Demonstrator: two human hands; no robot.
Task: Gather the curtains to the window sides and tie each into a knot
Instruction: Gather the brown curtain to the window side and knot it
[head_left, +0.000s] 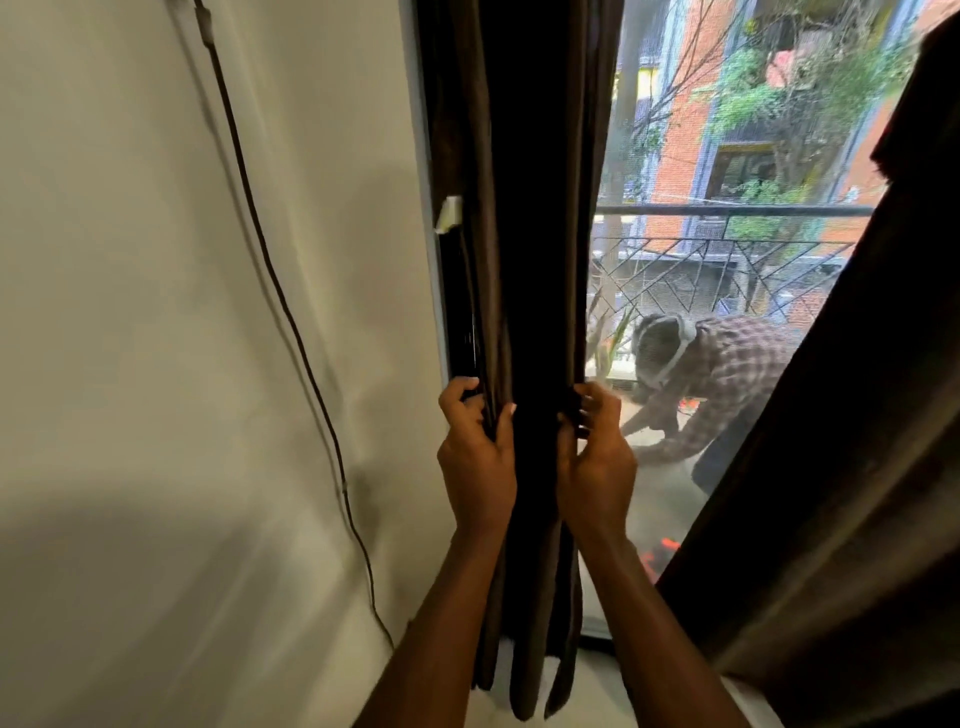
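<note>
A dark brown left curtain (524, 208) hangs bunched in tight folds at the left side of the window (691, 249). My left hand (475, 457) grips the folds on the curtain's left edge, fingers wrapped around the cloth. My right hand (597, 457) pinches the folds on its right edge at the same height. The curtain's lower end dangles between my forearms. A second dark curtain (841, 467) slants across the right side of the view, hanging loose.
A white wall (156, 364) fills the left, with a thin black cable (291, 322) running down it. Outside the glass, a balcony railing (727, 213) and a crouching person in a checked shirt (717, 379) are visible. A white sill lies below.
</note>
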